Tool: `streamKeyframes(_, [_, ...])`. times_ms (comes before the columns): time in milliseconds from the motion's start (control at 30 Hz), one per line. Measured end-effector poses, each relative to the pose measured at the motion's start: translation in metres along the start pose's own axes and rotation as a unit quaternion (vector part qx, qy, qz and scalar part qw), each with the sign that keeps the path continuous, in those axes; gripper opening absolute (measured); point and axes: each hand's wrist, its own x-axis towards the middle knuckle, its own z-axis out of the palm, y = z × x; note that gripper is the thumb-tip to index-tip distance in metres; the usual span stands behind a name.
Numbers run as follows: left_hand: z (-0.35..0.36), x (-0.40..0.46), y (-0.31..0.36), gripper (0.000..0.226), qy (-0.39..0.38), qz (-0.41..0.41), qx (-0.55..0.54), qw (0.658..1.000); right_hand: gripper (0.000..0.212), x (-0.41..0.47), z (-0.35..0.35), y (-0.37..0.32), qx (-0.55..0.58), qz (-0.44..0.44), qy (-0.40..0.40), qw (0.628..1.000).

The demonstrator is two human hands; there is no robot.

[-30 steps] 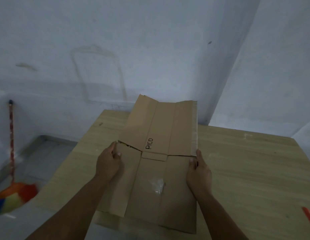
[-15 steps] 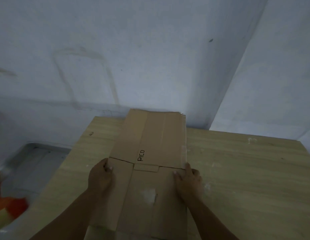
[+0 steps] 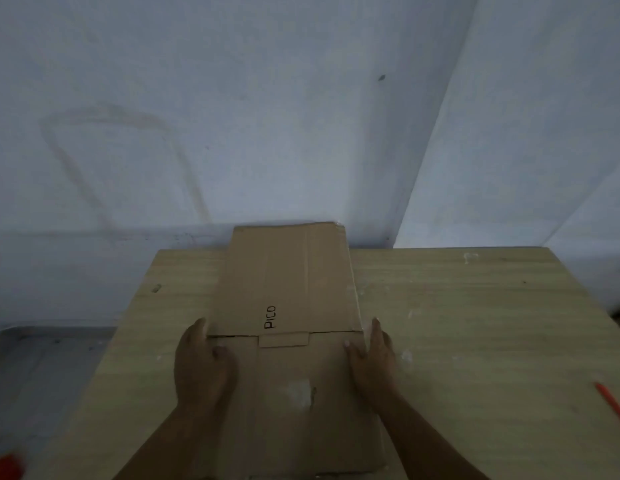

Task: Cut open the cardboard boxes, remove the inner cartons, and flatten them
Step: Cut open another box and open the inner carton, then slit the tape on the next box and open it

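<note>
A flattened cardboard box (image 3: 287, 327) is laid lengthwise on a light wood-grain table (image 3: 474, 341), slightly left of the table's middle. Its far end is seen to reach past the table's far edge, toward the wall (image 3: 232, 116). The word "PICO" is printed in dark letters near the middle of the cardboard, just beyond a crosswise seam where a small tab is tucked. A whitish scuffed patch is visible on the nearer half of the cardboard.

The left hand (image 3: 201, 368) is placed on the cardboard's left edge at the seam, the thumb resting on top and the fingers extended along the side. The right hand (image 3: 374, 358) is set against the cardboard's right edge at the same seam, the thumb on top and the fingers straight along the edge. Neither hand is curled around anything; both are held flat and fairly wide against the cardboard.

To the right of the cardboard, pale smears are seen on the table top, and an orange-red stick (image 3: 613, 407), cut off by the frame, lies near the table's right edge. Behind the table a stained bluish-white wall meets a second wall at a corner, right of the cardboard's far end. Left of the table, grey floor (image 3: 42, 375) is visible, with a blurred red object (image 3: 5, 467) at the bottom-left corner.
</note>
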Motion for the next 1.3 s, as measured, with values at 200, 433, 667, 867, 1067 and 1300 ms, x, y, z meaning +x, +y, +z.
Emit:
streamKeyframes(200, [0.031,-0.028,0.057,0.054,-0.08,0.22,-0.03,0.972,0.038,-0.034,-0.047,0.022,-0.009,-0.009,0.178,0.984])
streamKeyframes(433, [0.079,-0.106,0.151,0.043,-0.215,0.418,-0.037,0.882,0.035,-0.107,-0.12,0.075,-0.031,0.084,0.314,0.945])
streamKeyframes(667, [0.113,-0.196,0.229,0.04,-0.307,0.53,-0.052,0.789,0.042,-0.187,-0.19,0.133,-0.063,0.202,0.386,0.898])
streamKeyframes(867, [0.144,-0.275,0.276,0.059,-0.371,0.584,-0.037,0.721,0.052,-0.241,-0.233,0.188,-0.096,0.271,0.414,0.864])
streamKeyframes(1067, [0.185,-0.367,0.323,0.081,-0.403,0.626,0.007,0.668,0.076,-0.278,-0.282,0.254,-0.127,0.337,0.367,0.857])
streamKeyframes(1300, [0.245,-0.475,0.39,0.075,-0.412,0.633,0.02,0.654,0.075,-0.3,-0.367,0.344,-0.145,0.349,0.361,0.852])
